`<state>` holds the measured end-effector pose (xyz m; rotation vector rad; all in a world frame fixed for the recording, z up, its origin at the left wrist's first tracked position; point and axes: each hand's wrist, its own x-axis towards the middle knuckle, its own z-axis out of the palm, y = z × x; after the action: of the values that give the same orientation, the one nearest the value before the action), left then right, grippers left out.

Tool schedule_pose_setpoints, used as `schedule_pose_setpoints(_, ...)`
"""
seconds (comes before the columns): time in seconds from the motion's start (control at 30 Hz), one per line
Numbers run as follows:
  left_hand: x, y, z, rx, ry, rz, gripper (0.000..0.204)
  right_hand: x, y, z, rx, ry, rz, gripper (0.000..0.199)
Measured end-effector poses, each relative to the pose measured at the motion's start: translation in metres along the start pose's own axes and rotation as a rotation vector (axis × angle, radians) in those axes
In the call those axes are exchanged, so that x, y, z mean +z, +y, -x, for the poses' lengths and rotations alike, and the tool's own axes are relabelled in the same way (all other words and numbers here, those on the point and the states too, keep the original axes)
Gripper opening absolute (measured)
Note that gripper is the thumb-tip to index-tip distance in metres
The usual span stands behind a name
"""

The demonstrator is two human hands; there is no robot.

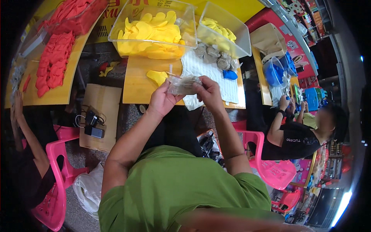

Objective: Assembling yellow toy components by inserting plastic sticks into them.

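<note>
Two of your hands on one small clear plastic bag (184, 85), left hand (163, 98) and right hand (208, 92) both pinching it, above wooden table (135, 83), yellow foam pieces (152, 33) in clear bin beyond.

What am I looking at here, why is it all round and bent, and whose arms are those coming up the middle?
There is no machine here. A person wears a wide fisheye camera on the head, looking down, so straight edges curve near the rim. The arms are the wearer's own. The left hand and right hand together hold a small clear plastic bag above a wooden table. On the table lie a yellow foam piece, a white cloth and a blue piece. Behind stand two clear bins of yellow pieces. On the left, red pieces cover another table. Another person works on the right, seated on a pink chair.
</note>
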<state>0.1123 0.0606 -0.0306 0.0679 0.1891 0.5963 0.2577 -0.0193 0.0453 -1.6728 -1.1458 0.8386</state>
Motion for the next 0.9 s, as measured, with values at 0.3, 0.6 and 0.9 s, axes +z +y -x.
schedule_pose_setpoints(0.3, -0.001, 0.006, 0.001, -0.042, -0.065, -0.021, 0.052, -0.001, 0.009, -0.008, 0.060, -0.018, -0.234, 0.006)
schedule_pose_setpoints(0.6, -0.007, 0.008, 0.004, 0.011, -0.044, -0.154, 0.034, 0.000, 0.008, -0.006, 0.131, 0.048, -0.293, 0.013)
schedule_pose_setpoints(0.9, 0.025, 0.016, 0.008, 0.201, 0.032, -0.954, 0.021, 0.019, 0.024, 0.002, 0.150, -0.008, -0.466, 0.020)
